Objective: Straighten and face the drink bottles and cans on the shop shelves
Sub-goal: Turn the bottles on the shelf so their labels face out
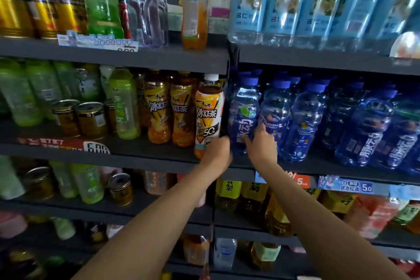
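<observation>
I see both hands up at the middle shelf, either side of where its two bays meet. My left hand is curled round the base of the white-capped iced tea bottle, which stands upright at the shelf's front edge. My right hand grips the lower part of the blue bottle just beside it, fingers wrapped round its label. More blue bottles stand in a row beyond my right hand; two amber tea bottles stand just past my left
</observation>
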Available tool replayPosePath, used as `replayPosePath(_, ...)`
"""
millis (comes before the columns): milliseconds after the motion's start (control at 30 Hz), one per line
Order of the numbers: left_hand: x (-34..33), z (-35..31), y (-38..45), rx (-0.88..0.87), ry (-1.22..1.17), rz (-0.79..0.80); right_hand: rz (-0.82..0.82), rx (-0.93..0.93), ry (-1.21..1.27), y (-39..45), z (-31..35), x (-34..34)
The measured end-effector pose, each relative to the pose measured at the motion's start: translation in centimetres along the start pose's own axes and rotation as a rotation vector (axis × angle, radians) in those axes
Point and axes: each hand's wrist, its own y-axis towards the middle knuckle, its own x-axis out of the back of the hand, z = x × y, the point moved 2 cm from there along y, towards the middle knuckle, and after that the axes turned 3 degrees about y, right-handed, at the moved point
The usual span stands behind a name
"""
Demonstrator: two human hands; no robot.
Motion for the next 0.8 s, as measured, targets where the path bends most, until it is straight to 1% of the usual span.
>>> replayPosePath(33, 0.1, 0.4, -0.5, -0.025, -0.041, 0.01, -0.016, -0.002, -0.007, -0.1, 0.0, 0.0)
replayPosePath(100, 0.5, 1.3, -1.7, -0.07, -0.116, -0.013, -0.111, 0.033, 0.027, -0.8, 0.3, 0.1)
replayPosePath(167, 1.5, 2.0, -3.0, -0.129, -0.158, -0.123, -0.226, 0.159, 0.195, -2.7, 1.5, 0.0)
replayPosePath(200, 2.3, 2.4, -3.6, -0.161, -0.168, -0.214, -0.248, 0.248, 0.294, -3.9, 2.8, -0.1)
replayPosePath(267, 4.0, 3.2, -4.9, -0.184, -0.19, -0.404, -0.231, 0.408, 0.408, -6.0, 5.9, -0.7)
replayPosePath(333, 6.0, 4.5, -6.1, -0.165, -0.255, -0.546, -0.216, 0.502, 0.474, -7.3, 9.0, -1.4)
replayPosePath(400, 8.1, 6.7, -7.3, -0.129, -0.268, -0.613, -0.204, 0.568, 0.513, -8.5, 11.8, -2.3)
replayPosePath(467, 10.0, 9.4, -8.2, -0.093, -0.24, -0.631, -0.174, 0.617, 0.514, -9.7, 14.2, -3.7)
replayPosePath(533, 11.9, 12.5, -9.2, -0.061, -0.213, -0.654, -0.143, 0.617, 0.502, -10.9, 16.4, -5.6)
replayPosePath(600, 13.7, 15.7, -10.2, -0.052, -0.207, -0.661, -0.117, 0.575, 0.489, -12.0, 18.4, -7.8)
replayPosePath(733, 17.5, 22.2, -11.7, -0.059, -0.207, -0.652, -0.11, 0.459, 0.476, -14.2, 22.5, -12.3)
replayPosePath(800, 19.1, 24.7, -12.2, -0.053, -0.203, -0.656, -0.051, 0.345, 0.468, -14.7, 23.9, -14.4)
